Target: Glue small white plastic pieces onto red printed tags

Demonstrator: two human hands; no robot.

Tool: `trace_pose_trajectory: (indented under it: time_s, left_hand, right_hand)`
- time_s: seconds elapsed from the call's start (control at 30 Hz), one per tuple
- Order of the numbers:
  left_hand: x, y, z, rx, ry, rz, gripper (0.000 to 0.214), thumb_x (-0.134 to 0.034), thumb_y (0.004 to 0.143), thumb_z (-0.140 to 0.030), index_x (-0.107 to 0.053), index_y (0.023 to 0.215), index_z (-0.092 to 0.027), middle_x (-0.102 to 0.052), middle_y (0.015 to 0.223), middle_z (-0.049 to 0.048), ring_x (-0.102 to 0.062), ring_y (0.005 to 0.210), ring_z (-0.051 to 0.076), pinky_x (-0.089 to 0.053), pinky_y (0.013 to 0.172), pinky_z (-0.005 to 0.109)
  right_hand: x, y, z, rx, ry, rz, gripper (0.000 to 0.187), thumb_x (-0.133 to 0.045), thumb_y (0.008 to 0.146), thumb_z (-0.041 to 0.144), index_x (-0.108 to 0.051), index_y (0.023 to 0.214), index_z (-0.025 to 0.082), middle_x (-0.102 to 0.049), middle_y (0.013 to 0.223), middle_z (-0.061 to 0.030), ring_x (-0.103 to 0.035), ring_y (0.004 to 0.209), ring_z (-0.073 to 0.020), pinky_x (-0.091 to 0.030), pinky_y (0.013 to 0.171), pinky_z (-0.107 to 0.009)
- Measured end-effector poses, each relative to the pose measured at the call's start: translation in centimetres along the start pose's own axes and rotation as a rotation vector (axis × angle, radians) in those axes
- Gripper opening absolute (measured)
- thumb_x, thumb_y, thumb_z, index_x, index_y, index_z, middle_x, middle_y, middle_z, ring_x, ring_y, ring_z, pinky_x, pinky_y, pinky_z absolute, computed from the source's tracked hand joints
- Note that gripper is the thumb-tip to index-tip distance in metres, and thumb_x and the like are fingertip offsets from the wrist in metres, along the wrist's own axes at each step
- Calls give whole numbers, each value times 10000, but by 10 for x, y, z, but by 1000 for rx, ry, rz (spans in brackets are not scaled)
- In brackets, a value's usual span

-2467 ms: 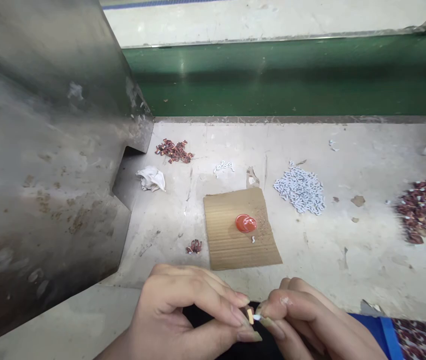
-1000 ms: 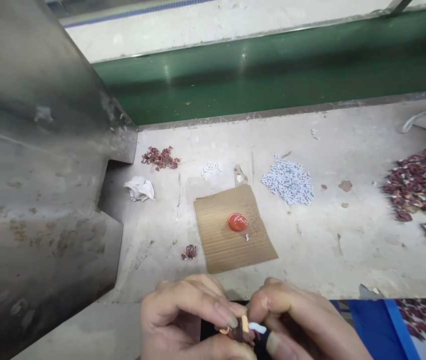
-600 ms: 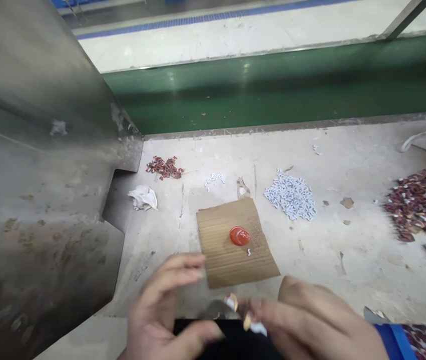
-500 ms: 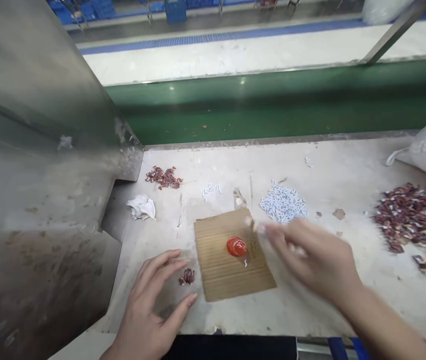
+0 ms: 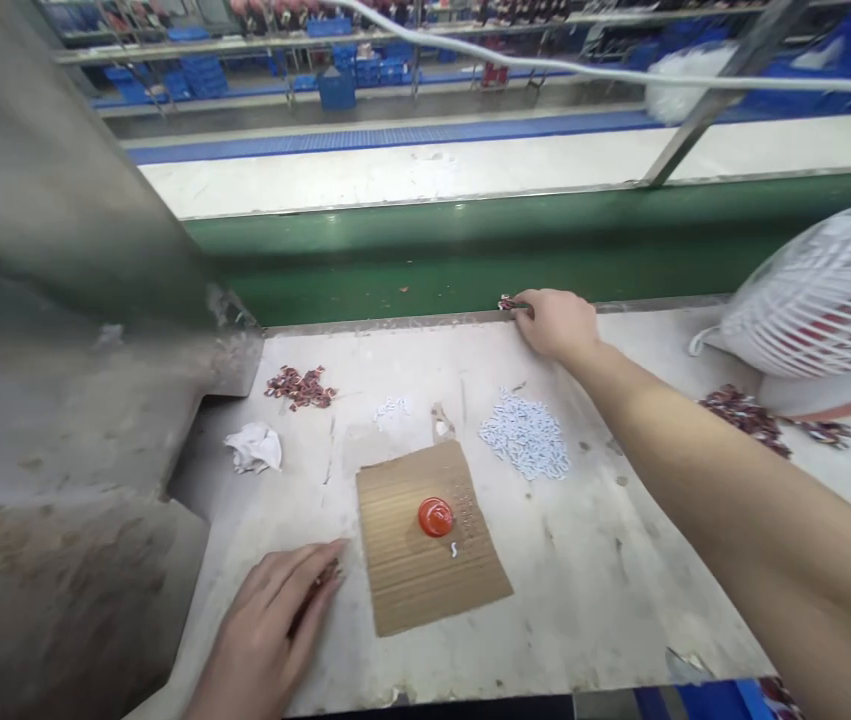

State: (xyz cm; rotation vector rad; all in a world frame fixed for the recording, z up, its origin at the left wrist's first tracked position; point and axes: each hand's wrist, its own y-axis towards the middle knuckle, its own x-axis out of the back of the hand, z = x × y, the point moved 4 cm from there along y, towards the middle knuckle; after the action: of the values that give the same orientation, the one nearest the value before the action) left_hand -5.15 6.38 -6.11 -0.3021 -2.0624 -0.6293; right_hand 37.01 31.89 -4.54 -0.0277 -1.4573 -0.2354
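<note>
My left hand (image 5: 267, 625) is closed around small dark-red pieces (image 5: 327, 573), left of a brown cardboard sheet (image 5: 410, 590). My right arm stretches to the table's far edge, beside the green belt. My right hand (image 5: 556, 322) pinches several small dark-red and white pieces (image 5: 506, 302) there; their exact kind is unclear. On the cardboard lies a glossy red blob (image 5: 435, 517), with one tiny white S-shaped piece (image 5: 454, 549) just below it. A pile of small pale-blue pieces (image 5: 525, 435) lies right of the cardboard.
More dark-red pieces (image 5: 300, 387) lie at the back left, near crumpled white tissue (image 5: 255, 447). A metal housing (image 5: 80, 400) borders the left side. At right stand a white fan-like guard (image 5: 826, 290) and another dark-red heap (image 5: 744, 415), partly behind my arm. The green belt (image 5: 365, 262) runs behind.
My right hand has moved from beside the cardboard to the far table edge, now with dark-red pieces at its fingertips. My left hand has closed over the small dark-red cluster. The view has tilted up.
</note>
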Motion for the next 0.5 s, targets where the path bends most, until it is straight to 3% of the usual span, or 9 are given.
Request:
trace_pose_trajectory:
  time_s: [0.07,0.17,0.23,0.33,0.5]
  left_hand:
    - [0,-1,6,-59,19,4,260,-611,1048,-210,-711,1287,-227,-828,1116,62,-778,983,216,-627,894,295]
    - [0,-1,10,-122,28,-23,239,-584,1054,-186,-744,1228,-225,-834,1111,56,-781,966,204,-616,888,279]
    - [0,3,10,-127,6,-58,245,-590,1038,-149,-757,1206,-212,-831,1092,60,-781,950,192,-603,894,266]
    - [0,12,8,-92,-40,-104,230,-626,1014,-127,-766,1179,-205,-829,1060,52,-779,922,177,-586,915,255]
    - [4,15,12,44,-48,-141,117,-695,996,-235,-776,1081,-232,-826,913,16,-762,793,178,-596,783,254]
  right_hand:
    - [7,-23,-14,9,24,28,309,-687,1046,359,-683,1307,194,-714,1313,-99,-723,1109,-267,-616,947,-494]
    - [18,-81,-34,91,100,166,227,-678,1054,354,-720,1204,189,-752,1202,-75,-743,998,-227,-633,887,-439]
    - [21,-125,-44,171,156,285,182,-680,1054,351,-744,1106,189,-774,1102,-50,-748,917,-199,-637,846,-398]
    - [20,-176,-54,201,193,337,161,-688,1049,337,-751,1054,189,-782,994,-27,-738,812,-173,-631,785,-365]
    - [9,-201,-50,166,184,310,196,-665,1061,367,-734,1063,183,-748,871,3,-707,713,-156,-616,718,-341]
